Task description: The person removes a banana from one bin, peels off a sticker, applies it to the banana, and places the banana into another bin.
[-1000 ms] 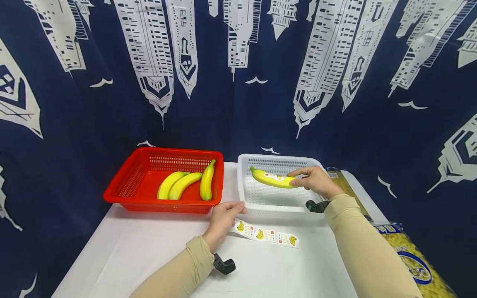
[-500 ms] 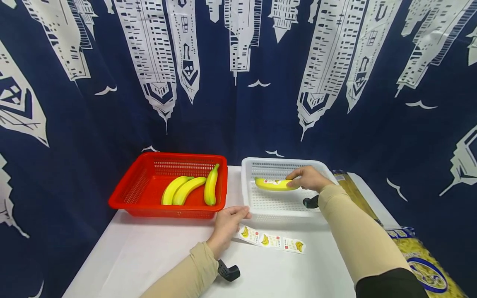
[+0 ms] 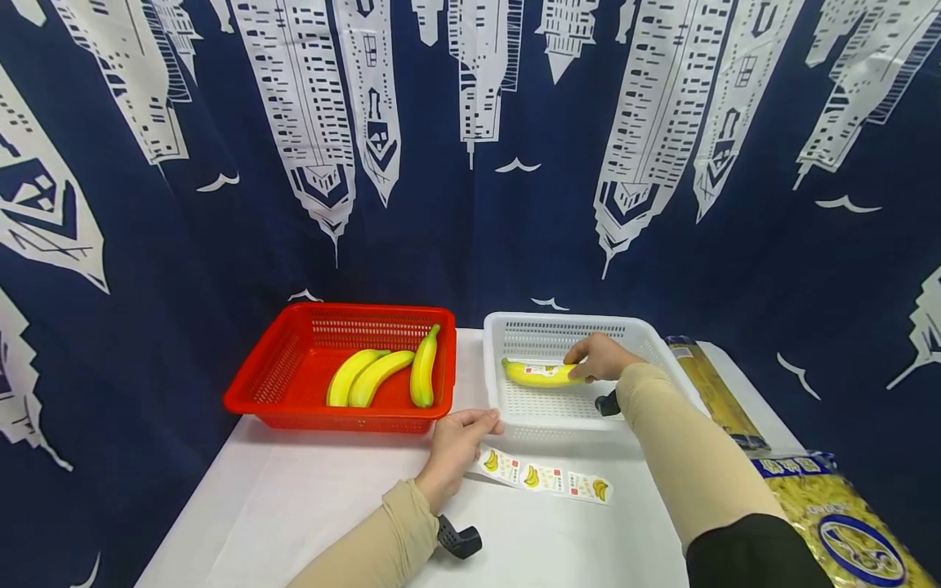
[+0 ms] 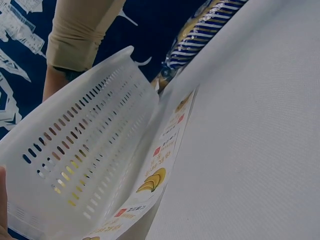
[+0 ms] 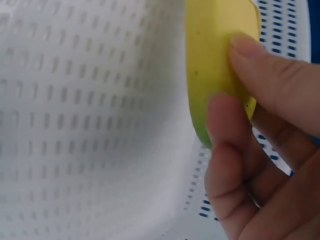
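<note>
My right hand point(image 3: 604, 358) pinches one end of a yellow banana point(image 3: 520, 375) low inside the white basket point(image 3: 494, 398). A printed sticker shows on the banana's upper side. In the right wrist view, thumb and fingers grip the banana's greenish end point(image 5: 201, 117). My left hand point(image 3: 454, 452) holds the near left corner of the white basket at its rim; most of that hand is out of the left wrist view. Beside it on the table lies a strip of banana stickers point(image 3: 546, 477), running along the basket's front, its left end partly behind the hand.
To the left, a red basket point(image 3: 253, 412) contains three bananas point(image 3: 378, 380). A long yellow-brown package point(image 3: 716, 392) lies right of the white basket, and a printed bag of yellow food point(image 3: 845, 523) is nearer. A dark blue patterned curtain point(image 3: 441, 245) hangs behind the white table point(image 3: 243, 506).
My right hand has lowered the banana further into the white basket and levelled it. The left hand stays at the basket's corner. The head view has shifted slightly.
</note>
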A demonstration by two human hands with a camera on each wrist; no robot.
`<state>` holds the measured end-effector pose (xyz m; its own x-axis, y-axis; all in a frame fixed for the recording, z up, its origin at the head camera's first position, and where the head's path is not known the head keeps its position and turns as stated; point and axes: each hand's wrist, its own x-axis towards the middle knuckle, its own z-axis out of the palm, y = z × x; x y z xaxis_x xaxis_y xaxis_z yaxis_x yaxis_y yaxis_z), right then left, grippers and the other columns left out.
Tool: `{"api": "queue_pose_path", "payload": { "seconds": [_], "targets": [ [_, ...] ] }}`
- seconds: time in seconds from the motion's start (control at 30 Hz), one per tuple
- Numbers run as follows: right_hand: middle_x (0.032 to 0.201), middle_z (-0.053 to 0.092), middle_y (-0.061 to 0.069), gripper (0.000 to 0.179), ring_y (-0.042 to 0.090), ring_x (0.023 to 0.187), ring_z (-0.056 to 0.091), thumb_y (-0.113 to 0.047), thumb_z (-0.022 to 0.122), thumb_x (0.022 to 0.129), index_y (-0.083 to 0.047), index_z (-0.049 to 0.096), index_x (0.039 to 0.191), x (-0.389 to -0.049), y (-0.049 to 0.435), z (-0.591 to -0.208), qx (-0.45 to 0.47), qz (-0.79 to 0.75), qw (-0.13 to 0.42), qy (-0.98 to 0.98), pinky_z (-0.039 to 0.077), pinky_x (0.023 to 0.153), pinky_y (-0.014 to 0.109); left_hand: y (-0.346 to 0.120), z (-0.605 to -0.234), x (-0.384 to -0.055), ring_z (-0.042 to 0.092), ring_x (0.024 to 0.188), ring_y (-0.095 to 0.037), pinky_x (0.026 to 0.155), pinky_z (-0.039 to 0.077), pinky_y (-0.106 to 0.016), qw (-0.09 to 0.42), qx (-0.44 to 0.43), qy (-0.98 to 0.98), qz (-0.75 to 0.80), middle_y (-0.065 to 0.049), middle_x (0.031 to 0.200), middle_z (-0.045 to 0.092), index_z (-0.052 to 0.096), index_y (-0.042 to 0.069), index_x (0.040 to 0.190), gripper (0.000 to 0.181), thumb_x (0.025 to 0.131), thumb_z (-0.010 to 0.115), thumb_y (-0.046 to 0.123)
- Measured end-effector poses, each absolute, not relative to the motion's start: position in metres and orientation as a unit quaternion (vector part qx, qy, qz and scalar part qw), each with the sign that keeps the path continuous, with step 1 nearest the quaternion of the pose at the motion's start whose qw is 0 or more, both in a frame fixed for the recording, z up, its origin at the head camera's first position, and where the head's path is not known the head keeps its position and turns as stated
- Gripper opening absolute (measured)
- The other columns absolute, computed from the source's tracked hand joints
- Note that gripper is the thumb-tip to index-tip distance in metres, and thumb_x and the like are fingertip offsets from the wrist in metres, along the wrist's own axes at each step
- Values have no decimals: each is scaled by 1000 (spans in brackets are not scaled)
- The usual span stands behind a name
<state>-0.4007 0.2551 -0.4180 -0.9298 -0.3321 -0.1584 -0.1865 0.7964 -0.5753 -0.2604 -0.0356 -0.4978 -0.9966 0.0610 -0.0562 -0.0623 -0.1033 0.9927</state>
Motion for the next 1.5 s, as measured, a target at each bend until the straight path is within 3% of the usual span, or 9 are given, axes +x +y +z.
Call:
{"api": "queue_pose_path", "payload": {
  "seconds": [0.23,0.63,0.7,0.8,0.93,1.17,1.5],
  "targets": [
    [116,72,24,27,14,71,66,6,75,86,7,74,113,-406,256,-437,-119,-301,139,936,59,67,28,-33,-498,-259,49,70,-14,53,38,-20,37,1,668,743,1,85,77,78,3,100,29,94,76,31],
    [120,71,25,34,19,82,66,6,73,84,9,71,118,-412,253,-437,-117,-268,122,949,57,65,27,-32,-495,-260,52,76,-15,56,39,-20,40,5,669,742,0,85,77,78,4,99,30,92,77,33],
    [122,71,23,38,22,90,65,3,72,84,8,70,121,-413,252,-438,-122,-251,112,954,58,71,30,-32,-495,-260,51,74,-15,55,39,-20,40,4,668,743,1,85,77,78,4,100,30,92,77,33],
    [126,70,23,43,31,107,65,-1,72,83,8,69,125,-414,250,-437,-139,-229,94,959,56,91,42,-32,-494,-259,49,73,-15,55,37,-20,39,-1,667,744,1,85,76,78,4,100,31,92,77,33],
    [131,67,25,47,38,122,59,-5,72,84,9,66,129,-415,248,-437,-141,-223,87,961,43,110,54,-32,-493,-258,50,76,-16,56,38,-20,39,-8,671,740,1,86,76,79,5,101,31,92,77,35],
    [132,64,29,47,45,131,56,1,63,86,13,62,131,-416,248,-440,-150,-216,95,960,41,112,57,-31,-494,-257,50,75,-18,56,38,-21,39,-16,676,736,0,87,77,79,6,102,31,93,77,36],
    [142,58,29,52,46,136,51,2,60,87,10,57,138,-414,247,-439,-146,-205,94,963,37,116,57,-32,-493,-256,39,53,-10,50,33,-20,34,-1,671,740,-1,84,76,78,3,102,29,93,76,31]
  ]
}}
